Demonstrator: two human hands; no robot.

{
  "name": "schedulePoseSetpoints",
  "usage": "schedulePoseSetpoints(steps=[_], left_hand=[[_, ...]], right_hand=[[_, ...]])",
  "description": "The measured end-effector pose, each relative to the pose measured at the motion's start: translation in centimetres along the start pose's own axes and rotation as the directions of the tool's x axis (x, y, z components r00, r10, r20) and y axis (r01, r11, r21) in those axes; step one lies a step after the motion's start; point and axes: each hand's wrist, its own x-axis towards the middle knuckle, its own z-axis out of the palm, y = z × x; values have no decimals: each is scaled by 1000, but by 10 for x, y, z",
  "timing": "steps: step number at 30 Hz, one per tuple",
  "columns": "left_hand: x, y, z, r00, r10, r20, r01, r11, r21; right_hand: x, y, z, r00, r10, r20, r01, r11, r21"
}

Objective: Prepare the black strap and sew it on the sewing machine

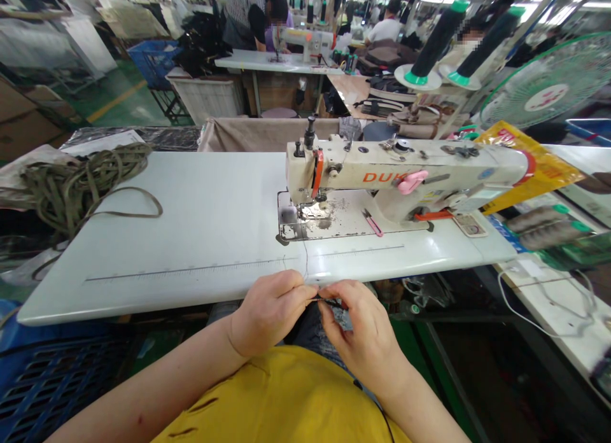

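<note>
My left hand and my right hand meet at the front edge of the sewing table, low in the head view. Between their fingertips is a small, thin dark strip; its exact kind is too small to tell. The left thumb and fingers are pressed together at one end of it. On the other end, the right thumb and forefinger pinch. A loose thread runs from the needle area of the sewing machine down toward my hands. Pink-handled thread snips lie on the machine bed.
A heap of olive tape lies at the table's left end. Two dark thread cones stand above the machine, beside a green fan. A blue crate sits low left. Across the aisle, a person in stripes bends at another machine.
</note>
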Motion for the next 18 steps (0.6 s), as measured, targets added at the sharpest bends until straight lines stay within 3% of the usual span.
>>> schedulePoseSetpoints(steps=[4,10,18], left_hand=[[1,0,0,1000,0,-17,0,1000,-5],[1,-1,-1,999,4,-33,-4,1000,-17],[-2,-1,-2,999,41,18,-42,997,70]], right_hand=[[-3,1,0,1000,-9,12,8,1000,18],[4,2,-9,992,127,8,-127,982,138],[5,4,-8,994,108,30,-110,988,106]])
